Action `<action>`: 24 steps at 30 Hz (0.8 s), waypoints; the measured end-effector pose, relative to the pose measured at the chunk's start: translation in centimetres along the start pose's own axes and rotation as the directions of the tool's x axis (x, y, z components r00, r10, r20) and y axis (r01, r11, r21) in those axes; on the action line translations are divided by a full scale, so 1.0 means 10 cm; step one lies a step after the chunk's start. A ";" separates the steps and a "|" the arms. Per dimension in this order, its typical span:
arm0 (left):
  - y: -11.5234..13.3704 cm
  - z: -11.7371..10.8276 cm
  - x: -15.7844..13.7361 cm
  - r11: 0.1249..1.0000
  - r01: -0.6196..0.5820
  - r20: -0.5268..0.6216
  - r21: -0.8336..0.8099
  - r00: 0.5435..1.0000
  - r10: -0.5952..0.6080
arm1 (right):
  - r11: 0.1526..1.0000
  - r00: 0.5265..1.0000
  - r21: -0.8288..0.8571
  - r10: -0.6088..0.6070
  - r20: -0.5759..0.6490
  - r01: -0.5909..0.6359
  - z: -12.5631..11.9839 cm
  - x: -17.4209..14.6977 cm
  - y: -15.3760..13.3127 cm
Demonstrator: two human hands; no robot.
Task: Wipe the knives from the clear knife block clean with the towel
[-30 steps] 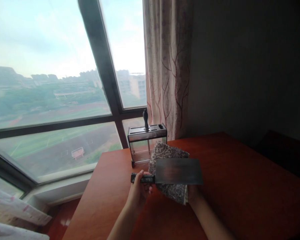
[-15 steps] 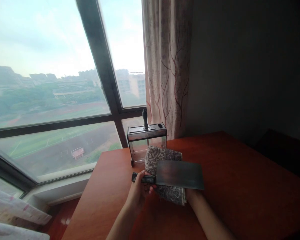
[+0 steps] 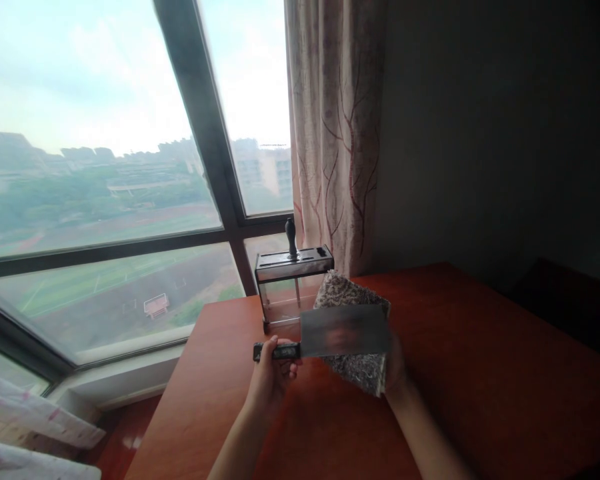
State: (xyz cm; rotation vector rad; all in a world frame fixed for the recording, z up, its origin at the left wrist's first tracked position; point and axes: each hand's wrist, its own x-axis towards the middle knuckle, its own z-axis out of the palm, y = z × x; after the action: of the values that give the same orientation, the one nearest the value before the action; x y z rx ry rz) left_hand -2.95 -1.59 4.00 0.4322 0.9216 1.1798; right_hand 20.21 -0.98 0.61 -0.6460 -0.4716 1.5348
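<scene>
My left hand (image 3: pixel 270 373) is closed around the black handle of a cleaver (image 3: pixel 345 331), thumb on top. The broad grey blade points to the right, its flat side facing me. Behind the blade is a fuzzy grey cloth (image 3: pixel 350 290), showing above and below it. My right hand (image 3: pixel 394 363) grips the cloth at its right edge by the blade's tip; its fingers are mostly hidden behind. Just beyond stands a clear-sided knife block (image 3: pixel 295 267) with slots on top and one black-handled knife (image 3: pixel 291 239) upright in it.
Both hands are over a reddish-brown wooden table (image 3: pixel 205 373). A large window (image 3: pixel 105 167) fills the left side. Behind the knife block hangs a patterned curtain (image 3: pixel 335 133), and a dark wall (image 3: pixel 490 133) is to the right.
The cleaver has shifted slightly left and up. My right hand and the cloth have moved right and up, and the cloth has turned, so more of it shows past the blade's right part.
</scene>
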 end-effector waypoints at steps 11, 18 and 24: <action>-0.08 -0.03 0.04 0.996 0.005 -0.007 -0.087 1.000 -0.006 | 0.994 0.993 0.046 0.095 0.077 -0.098 0.37 -0.15 0.05; -0.06 -0.01 0.01 0.997 -0.050 -0.060 -0.057 0.997 0.046 | 0.975 0.964 0.014 0.219 0.149 -0.223 0.39 -0.16 0.29; -0.02 -0.01 0.01 0.999 -0.033 -0.083 -0.016 0.996 0.032 | 0.985 0.977 0.022 0.165 0.132 -0.169 0.38 -0.12 0.26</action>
State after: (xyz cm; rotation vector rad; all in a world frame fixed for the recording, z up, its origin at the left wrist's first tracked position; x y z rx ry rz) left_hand -2.86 -1.57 3.79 0.3876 0.9782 1.2423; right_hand 15.76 -2.08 1.90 -0.5736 -0.4987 1.7482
